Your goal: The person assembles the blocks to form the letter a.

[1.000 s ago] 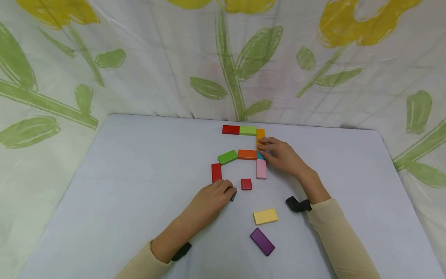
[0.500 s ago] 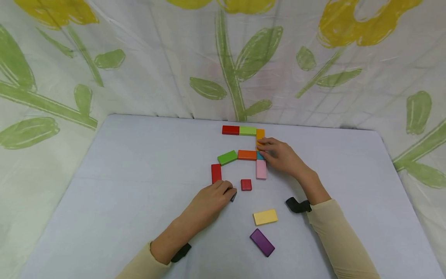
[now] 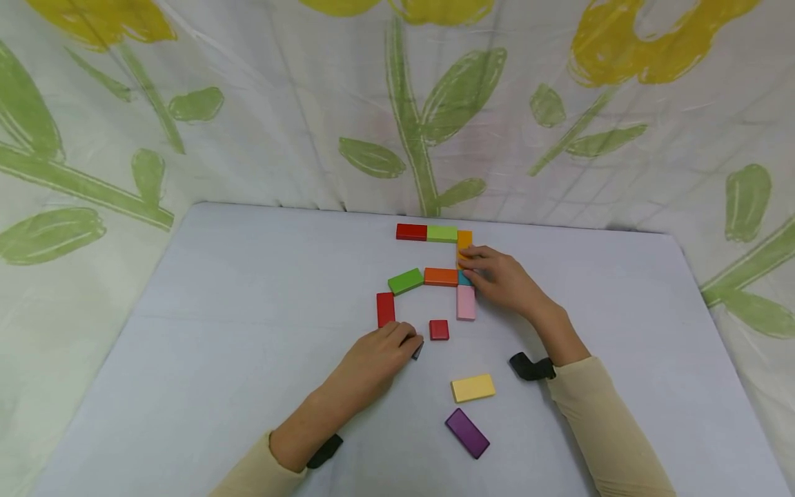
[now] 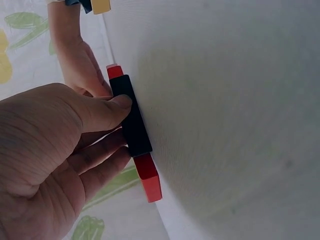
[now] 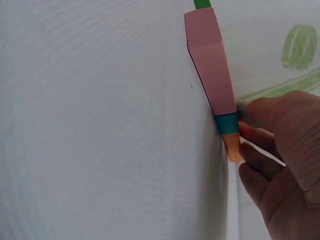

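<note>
The left hand (image 3: 375,359) pinches a black block (image 4: 138,132) in its grip. The right hand (image 3: 506,281), grip relaxed, touches an amber block (image 3: 464,239); wide tabletop (image 3: 236,310) separates both hands from the side edges.

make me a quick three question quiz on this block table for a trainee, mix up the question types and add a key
1. Multiple choice: which block does the left hand pinch?
a) the light green block
b) the dark block
c) the square red block

2. True or false: the purple block lies nearer to the person than the pale yellow block.

3. Fill in the colour: the far end of the pink block meets a small ____ block.

Key: 1 b; 2 true; 3 teal, for the teal block.
</note>
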{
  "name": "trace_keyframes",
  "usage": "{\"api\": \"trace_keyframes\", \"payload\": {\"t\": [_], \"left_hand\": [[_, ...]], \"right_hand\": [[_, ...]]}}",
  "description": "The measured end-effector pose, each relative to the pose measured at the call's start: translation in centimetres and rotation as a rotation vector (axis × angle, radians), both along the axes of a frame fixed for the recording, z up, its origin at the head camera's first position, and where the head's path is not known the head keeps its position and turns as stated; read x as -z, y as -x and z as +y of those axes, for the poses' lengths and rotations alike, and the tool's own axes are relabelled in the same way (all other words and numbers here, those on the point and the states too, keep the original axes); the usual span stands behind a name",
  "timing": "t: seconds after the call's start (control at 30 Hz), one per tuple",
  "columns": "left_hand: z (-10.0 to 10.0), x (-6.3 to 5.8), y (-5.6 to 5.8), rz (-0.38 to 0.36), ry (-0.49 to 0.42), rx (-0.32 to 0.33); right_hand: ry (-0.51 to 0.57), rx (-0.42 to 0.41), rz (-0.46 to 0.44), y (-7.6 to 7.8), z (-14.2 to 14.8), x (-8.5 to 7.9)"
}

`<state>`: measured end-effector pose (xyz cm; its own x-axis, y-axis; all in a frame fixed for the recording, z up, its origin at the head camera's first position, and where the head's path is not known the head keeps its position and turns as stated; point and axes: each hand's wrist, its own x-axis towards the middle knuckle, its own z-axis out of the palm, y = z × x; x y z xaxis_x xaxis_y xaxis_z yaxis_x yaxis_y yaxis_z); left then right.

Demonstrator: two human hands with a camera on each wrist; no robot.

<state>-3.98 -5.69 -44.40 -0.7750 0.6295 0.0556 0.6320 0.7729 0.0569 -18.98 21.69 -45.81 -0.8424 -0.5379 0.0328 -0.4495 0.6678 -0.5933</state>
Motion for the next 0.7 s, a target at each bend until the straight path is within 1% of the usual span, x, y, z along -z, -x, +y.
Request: {"api": "trace_keyframes", "payload": {"t": [0.3,0.57,0.7], "left_hand": [[-0.11,0.03,-0.01,0.019,-0.006,0.006],[-0.30,-0.10,-0.08,-0.057,-0.057,-0.033],[-0.56,-0.35,-0.03,-0.073,-0.096,-0.039]], "right_hand": [[-0.001,0.002,0.002,0.03,-0.03,0.06],[-0.008,0.001,0.001,-0.01,-0.10,-0.04],[-0.007,0.003,0.002,0.01,-0.09,-0.09]]}}
